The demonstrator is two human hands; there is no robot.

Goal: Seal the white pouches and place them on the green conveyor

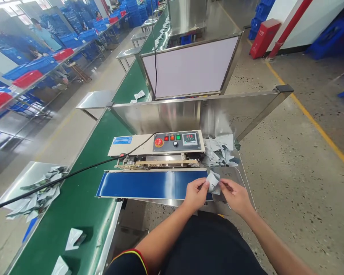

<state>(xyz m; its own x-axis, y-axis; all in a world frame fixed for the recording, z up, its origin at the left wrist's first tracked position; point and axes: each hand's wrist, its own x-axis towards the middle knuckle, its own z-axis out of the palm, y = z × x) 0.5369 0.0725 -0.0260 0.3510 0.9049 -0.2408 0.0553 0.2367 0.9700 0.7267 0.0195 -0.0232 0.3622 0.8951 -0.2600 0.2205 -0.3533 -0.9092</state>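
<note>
A small white printed pouch (213,181) is pinched between both hands at the right end of a blue belt (143,184). My left hand (197,194) grips its left edge with thumb and finger, over the belt. On the opposite edge, my right hand (237,196) holds it the same way. Directly behind the belt stands a band sealing machine (137,147) with a red stop knob, coloured buttons and a lit display. More pouches (220,151) lie heaped at the machine's right end.
A green conveyor (88,164) runs along the left, carrying a few loose pouches (74,238). Another pouch pile (43,194) rests on a side tray. A black cable (74,175) crosses above the conveyor. Behind the sealer rises a metal panel (166,116).
</note>
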